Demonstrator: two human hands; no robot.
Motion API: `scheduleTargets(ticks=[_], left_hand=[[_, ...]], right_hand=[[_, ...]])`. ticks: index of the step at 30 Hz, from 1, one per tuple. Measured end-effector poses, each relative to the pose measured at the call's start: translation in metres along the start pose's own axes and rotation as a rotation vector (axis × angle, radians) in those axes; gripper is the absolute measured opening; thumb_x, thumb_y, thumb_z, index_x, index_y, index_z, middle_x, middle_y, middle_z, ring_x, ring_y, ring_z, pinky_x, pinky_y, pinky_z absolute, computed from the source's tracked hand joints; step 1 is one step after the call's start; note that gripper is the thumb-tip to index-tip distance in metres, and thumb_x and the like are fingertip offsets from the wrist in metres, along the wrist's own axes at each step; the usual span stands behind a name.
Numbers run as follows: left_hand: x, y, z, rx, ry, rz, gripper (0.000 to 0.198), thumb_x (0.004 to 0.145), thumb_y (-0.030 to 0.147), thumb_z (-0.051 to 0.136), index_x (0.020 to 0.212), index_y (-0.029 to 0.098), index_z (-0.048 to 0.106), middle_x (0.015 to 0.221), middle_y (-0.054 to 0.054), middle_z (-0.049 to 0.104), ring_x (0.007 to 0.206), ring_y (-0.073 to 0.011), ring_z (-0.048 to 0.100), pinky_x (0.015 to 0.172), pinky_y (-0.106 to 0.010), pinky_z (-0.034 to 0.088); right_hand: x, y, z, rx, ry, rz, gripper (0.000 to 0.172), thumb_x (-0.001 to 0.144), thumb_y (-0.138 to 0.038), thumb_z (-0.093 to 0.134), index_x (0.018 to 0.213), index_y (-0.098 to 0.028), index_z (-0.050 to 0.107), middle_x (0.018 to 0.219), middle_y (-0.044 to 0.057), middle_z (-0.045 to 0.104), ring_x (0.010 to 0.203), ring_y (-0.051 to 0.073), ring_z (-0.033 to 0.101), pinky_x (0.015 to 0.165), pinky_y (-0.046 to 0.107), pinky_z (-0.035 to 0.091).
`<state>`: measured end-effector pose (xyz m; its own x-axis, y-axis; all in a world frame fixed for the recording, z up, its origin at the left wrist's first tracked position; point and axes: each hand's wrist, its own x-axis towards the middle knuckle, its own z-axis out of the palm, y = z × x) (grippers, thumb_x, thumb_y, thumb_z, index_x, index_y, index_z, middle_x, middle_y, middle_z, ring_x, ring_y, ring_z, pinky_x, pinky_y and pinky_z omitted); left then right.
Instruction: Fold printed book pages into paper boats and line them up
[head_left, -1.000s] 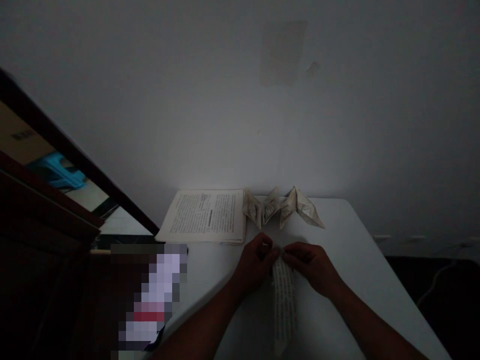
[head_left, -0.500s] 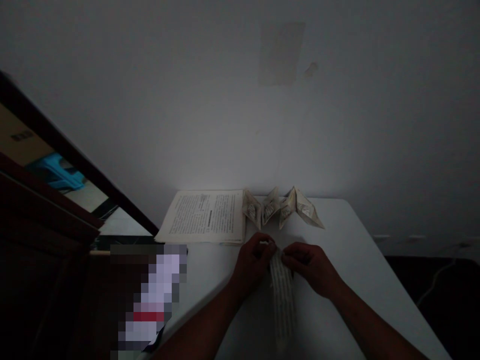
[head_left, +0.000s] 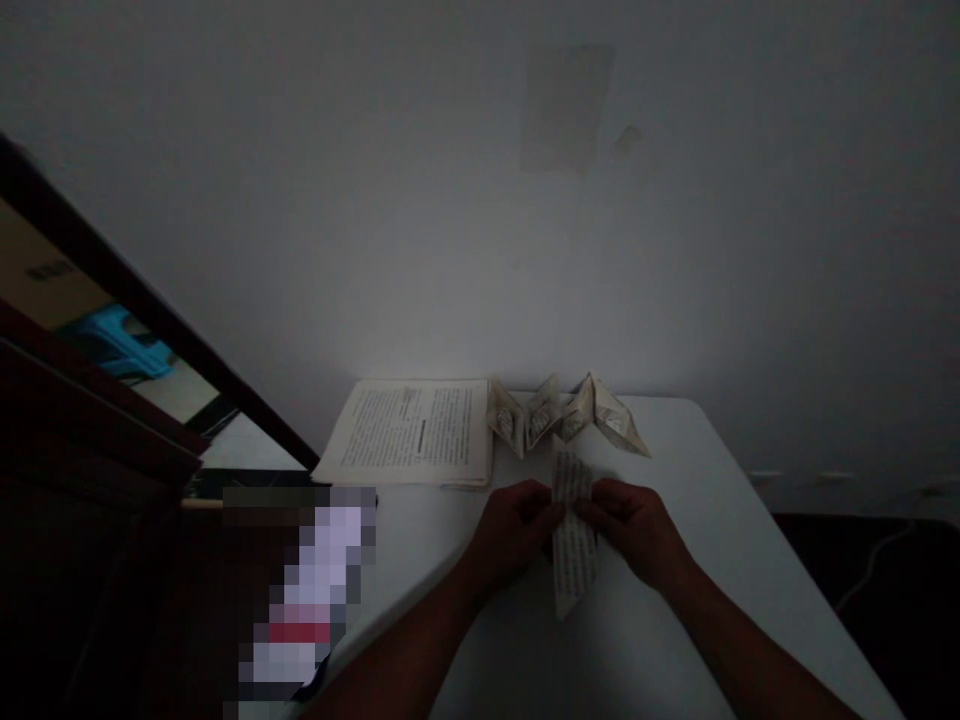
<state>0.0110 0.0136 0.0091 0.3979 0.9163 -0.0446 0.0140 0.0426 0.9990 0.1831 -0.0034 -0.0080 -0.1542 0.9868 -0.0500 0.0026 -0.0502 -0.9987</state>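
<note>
In dim light a narrow strip of printed paper (head_left: 573, 530) stands lengthwise between my hands, above a white table (head_left: 712, 500). My left hand (head_left: 514, 530) pinches the strip's left edge near the middle, fingers closed. My right hand (head_left: 634, 530) pinches its right edge, fingers closed too. The strip's upper end sticks up past my fingers and its lower end points toward me. Just beyond my hands, folded paper shapes (head_left: 566, 415) made of printed pages stand in a row at the table's far edge.
A stack of printed pages (head_left: 412, 430) lies flat on the table at the far left, next to the folded shapes. A dark wooden frame (head_left: 135, 300) runs diagonally on the left. A blurred-out patch (head_left: 300, 590) sits by the table's left edge. The wall rises right behind the table.
The paper strip has shifted away from me: its far end now rises above my fingers and less of it trails toward me. Both hands stay in nearly the same place.
</note>
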Motion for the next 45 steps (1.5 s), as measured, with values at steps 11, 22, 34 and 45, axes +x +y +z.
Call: scheduleTargets(ticks=[11, 22, 34, 45], left_hand=[[0.001, -0.004, 0.0, -0.024, 0.003, 0.004, 0.024, 0.076, 0.036, 0.06, 0.075, 0.013, 0.056, 0.061, 0.001, 0.056, 0.055, -0.0109, 0.053, 0.052, -0.021, 0.039], [0.003, -0.009, -0.001, -0.062, -0.03, -0.013, 0.028, 0.08, 0.037, 0.056, 0.093, 0.013, 0.053, 0.065, -0.001, 0.061, 0.048, -0.0102, 0.054, 0.045, -0.02, 0.042], [-0.002, -0.001, -0.001, -0.175, -0.099, 0.136, 0.03, 0.083, 0.037, 0.052, 0.1, 0.012, 0.054, 0.078, -0.006, 0.063, 0.065, -0.0136, 0.058, 0.057, -0.023, 0.046], [-0.001, -0.002, -0.007, -0.117, -0.052, 0.146, 0.033, 0.075, 0.033, 0.058, 0.1, 0.012, 0.061, 0.088, -0.009, 0.065, 0.082, -0.0223, 0.061, 0.073, -0.032, 0.047]], right_hand=[[-0.001, -0.005, 0.002, 0.093, -0.07, 0.034, 0.021, 0.071, -0.033, 0.07, 0.076, -0.015, 0.061, 0.061, -0.001, 0.06, 0.054, 0.012, 0.057, 0.052, 0.024, 0.048], [0.0, -0.006, 0.003, 0.149, -0.074, 0.059, 0.025, 0.067, -0.029, 0.074, 0.079, -0.015, 0.057, 0.056, -0.001, 0.063, 0.047, 0.011, 0.057, 0.048, 0.023, 0.046], [0.001, -0.004, -0.001, 0.248, -0.246, 0.026, 0.022, 0.07, -0.029, 0.072, 0.078, -0.013, 0.059, 0.061, 0.0, 0.061, 0.05, 0.011, 0.057, 0.049, 0.023, 0.046], [-0.001, -0.002, 0.005, 0.226, -0.513, 0.095, 0.032, 0.08, -0.041, 0.06, 0.086, -0.01, 0.061, 0.066, 0.003, 0.06, 0.053, 0.011, 0.057, 0.051, 0.024, 0.047]])
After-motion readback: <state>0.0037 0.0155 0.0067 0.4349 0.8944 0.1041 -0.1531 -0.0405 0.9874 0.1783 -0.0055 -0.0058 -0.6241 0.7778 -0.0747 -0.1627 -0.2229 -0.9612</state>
